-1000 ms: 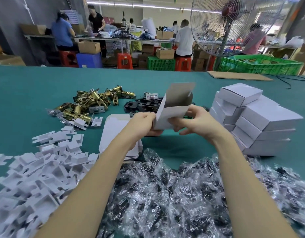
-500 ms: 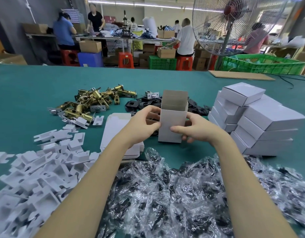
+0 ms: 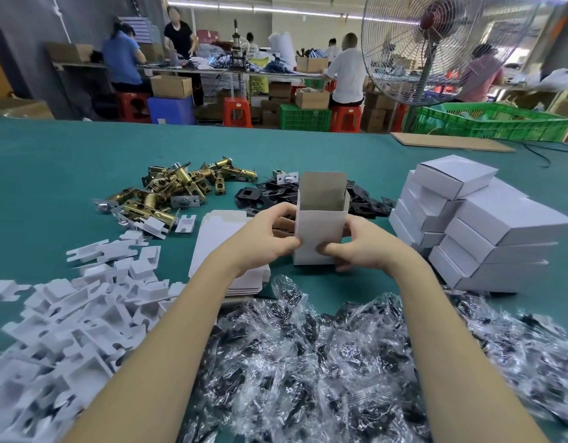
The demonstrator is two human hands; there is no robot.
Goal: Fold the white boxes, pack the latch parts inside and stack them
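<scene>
Half a second ago the white box was already upright between the hands; a second ago it was still tilted and half flat, held up in the air. Now it stands squared on the desk, open end up, the top flap raised at the back, so the shaping looks about done and the box seems ready to take its parts.

The left hand grips the box's left side and the right hand its right, thumbs on the front face, fingers curled round the lower edges and clamped on the card. The box is plain white outside and brown inside, and nothing can be seen in it from here.

It sits in the middle of the desk, between the flat blanks to its left and the stack of closed boxes to its right, with the brass latches and black plates behind it
</scene>
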